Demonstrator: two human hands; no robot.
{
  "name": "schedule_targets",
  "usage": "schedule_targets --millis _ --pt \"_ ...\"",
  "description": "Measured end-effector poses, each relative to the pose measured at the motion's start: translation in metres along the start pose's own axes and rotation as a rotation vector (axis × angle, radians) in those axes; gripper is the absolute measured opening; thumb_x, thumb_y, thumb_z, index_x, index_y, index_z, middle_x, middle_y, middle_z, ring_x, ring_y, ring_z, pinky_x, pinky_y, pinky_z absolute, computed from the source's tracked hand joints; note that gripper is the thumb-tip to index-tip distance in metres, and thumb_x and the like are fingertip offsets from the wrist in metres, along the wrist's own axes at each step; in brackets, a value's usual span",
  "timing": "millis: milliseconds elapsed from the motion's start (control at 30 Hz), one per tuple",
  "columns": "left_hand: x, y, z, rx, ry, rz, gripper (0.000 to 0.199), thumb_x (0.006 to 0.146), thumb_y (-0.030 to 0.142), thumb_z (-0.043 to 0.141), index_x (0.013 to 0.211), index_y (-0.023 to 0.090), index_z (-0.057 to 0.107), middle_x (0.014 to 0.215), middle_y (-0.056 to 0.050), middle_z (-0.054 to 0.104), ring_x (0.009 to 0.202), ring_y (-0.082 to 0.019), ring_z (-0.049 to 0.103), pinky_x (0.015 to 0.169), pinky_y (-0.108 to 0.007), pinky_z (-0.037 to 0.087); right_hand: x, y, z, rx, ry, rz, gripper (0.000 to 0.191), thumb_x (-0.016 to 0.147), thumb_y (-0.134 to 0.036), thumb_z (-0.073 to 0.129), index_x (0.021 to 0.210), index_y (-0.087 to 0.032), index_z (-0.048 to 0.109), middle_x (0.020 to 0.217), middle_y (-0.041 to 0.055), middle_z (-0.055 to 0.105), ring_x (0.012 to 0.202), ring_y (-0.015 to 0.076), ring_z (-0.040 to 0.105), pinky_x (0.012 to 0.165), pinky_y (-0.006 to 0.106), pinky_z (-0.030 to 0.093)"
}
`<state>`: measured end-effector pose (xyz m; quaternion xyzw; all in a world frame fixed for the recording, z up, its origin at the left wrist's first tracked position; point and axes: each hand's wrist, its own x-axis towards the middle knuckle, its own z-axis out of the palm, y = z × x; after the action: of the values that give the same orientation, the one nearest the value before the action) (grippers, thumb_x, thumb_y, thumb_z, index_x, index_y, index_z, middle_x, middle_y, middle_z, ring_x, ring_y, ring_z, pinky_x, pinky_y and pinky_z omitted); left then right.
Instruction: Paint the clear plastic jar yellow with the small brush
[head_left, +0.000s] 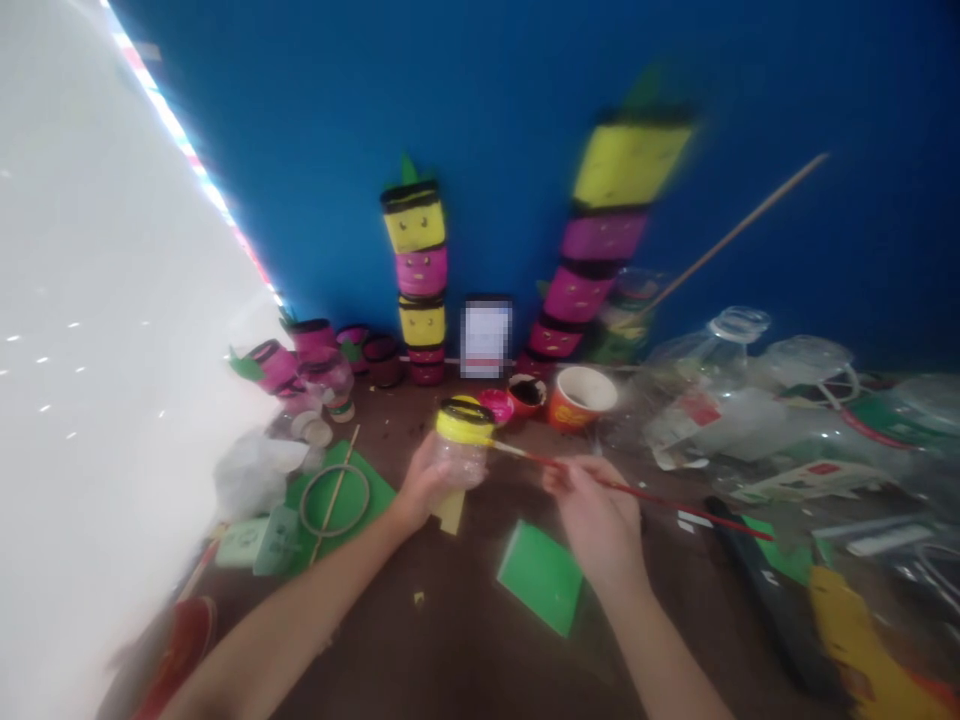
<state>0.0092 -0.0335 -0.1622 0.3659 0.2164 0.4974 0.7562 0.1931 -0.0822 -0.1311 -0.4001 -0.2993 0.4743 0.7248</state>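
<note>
Left hand (421,488) clasping a clear plastic jar (465,430) above the worktop (457,650), I pinch a red-handled paintbrush (667,503) in my right hand (600,515), bristles at the jar's yellow band. Paper cup (574,410) beyond; green paper (541,578) nearer me.

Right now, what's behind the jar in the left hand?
Just behind the jar, a pink container shows partly; whatever the jar and left hand cover cannot be seen.

Your left hand (424,484) holds the clear plastic jar (463,466) | your right hand (598,505) holds the red paintbrush (660,497) | its bristles (504,447) meet the jar's yellow band (463,428)
</note>
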Motion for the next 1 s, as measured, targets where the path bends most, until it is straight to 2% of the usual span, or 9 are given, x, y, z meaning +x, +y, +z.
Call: schedule_targets --millis 200,400,600,833,1000 --pt "0.0003 0.0010 -0.0008 -0.061 0.021 -0.026 0.046 0.066 0.041 0.066 0.102 0.014 0.058 0.087 -0.010 0.069 0.076 -0.024 0.066 0.073 -0.041 0.049 0.0037 -0.0024 -0.0053 0.035 0.058 -0.008 0.016 0.061 -0.029 0.076 0.066 -0.019 0.065 0.062 0.0000 0.063 0.057 0.0096 0.060 0.056 0.021 0.050" --pt "-0.0003 0.0031 -0.0001 -0.068 -0.009 -0.065 0.047 0.065 0.040 0.066 0.103 0.013 0.057 0.089 -0.011 0.069 0.077 -0.025 0.066 0.072 -0.040 0.049 -0.0037 -0.0017 0.0036 0.030 -0.015 0.043 0.015 0.063 -0.030 0.075 0.067 -0.020 0.066 0.063 0.0012 0.065 0.059 0.0104 0.061 0.056 0.021 0.050" --pt "-0.0003 0.0034 -0.0010 -0.083 -0.004 -0.086 0.047 0.066 0.043 0.063 0.101 0.012 0.058 0.086 -0.011 0.070 0.075 -0.025 0.066 0.069 -0.038 0.049 0.0008 0.0019 -0.0007 0.000 0.055 0.014 0.015 0.062 -0.030 0.075 0.067 -0.020 0.065 0.063 0.0012 0.065 0.058 0.0102 0.061 0.056 0.022 0.050" --pt "-0.0005 0.0022 -0.0042 -0.070 -0.027 -0.090 0.047 0.067 0.042 0.062 0.101 0.011 0.058 0.089 -0.013 0.069 0.078 -0.027 0.066 0.073 -0.041 0.047 -0.0027 -0.0009 0.0025 0.020 0.011 0.035 0.015 0.062 -0.030 0.075 0.067 -0.020 0.065 0.063 0.0013 0.065 0.058 0.0116 0.061 0.055 0.024 0.051" --pt "0.0000 0.0013 -0.0065 -0.065 -0.040 -0.107 0.048 0.067 0.045 0.060 0.103 0.012 0.057 0.089 -0.012 0.068 0.078 -0.027 0.065 0.075 -0.043 0.046 -0.0011 0.0031 -0.0012 -0.001 0.051 0.025 0.014 0.063 -0.029 0.074 0.068 -0.020 0.064 0.064 0.0011 0.064 0.059 0.0113 0.061 0.056 0.025 0.051"
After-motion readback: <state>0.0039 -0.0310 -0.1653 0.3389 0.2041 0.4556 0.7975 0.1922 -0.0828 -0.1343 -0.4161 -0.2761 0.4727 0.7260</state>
